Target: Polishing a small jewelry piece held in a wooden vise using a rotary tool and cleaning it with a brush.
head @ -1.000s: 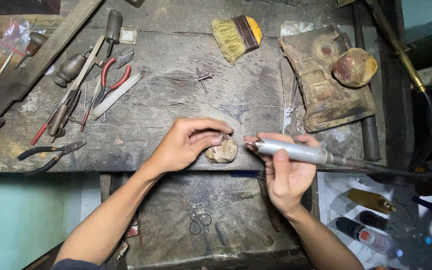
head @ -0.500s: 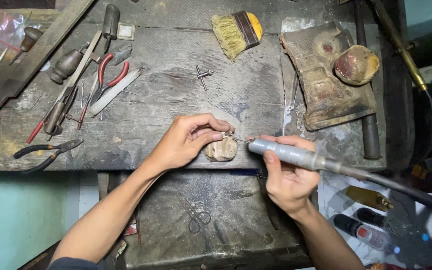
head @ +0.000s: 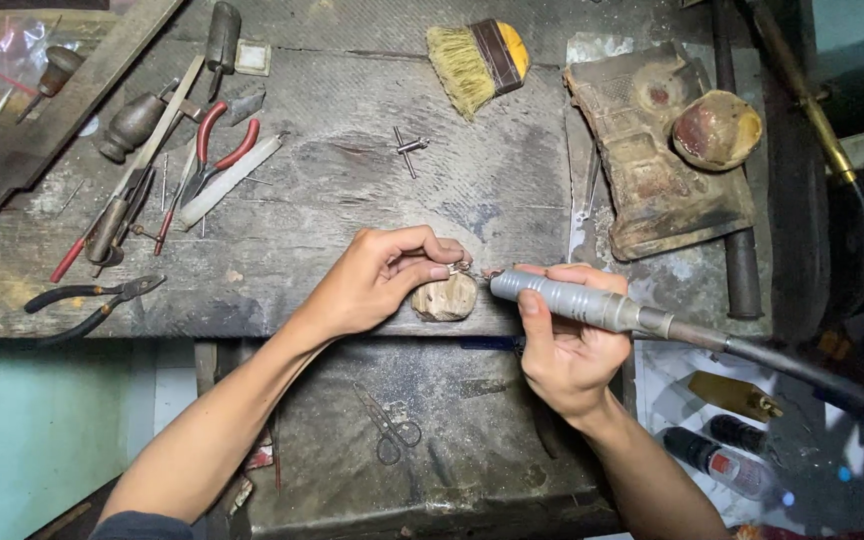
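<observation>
Metal piece [head: 460, 268], tiny, pinched betw. L hand [head: 377, 280] thumb + forefinger, braced on wooden peg [head: 444, 297] at bench [head: 352, 200] front edge. R hand [head: 567, 345] fingers wrapped round rotary handpiece [head: 577, 300], tip just beside piece. Judgement: keep piece seated on peg, light pressure, fingertips off bur.

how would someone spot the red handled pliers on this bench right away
Start at the workbench's upper left, where tools lie in a heap. The red-handled pliers rest there beside a pale flat file. Their bright red grips mark them out; the other pliers, lower down, have black handles.
</observation>
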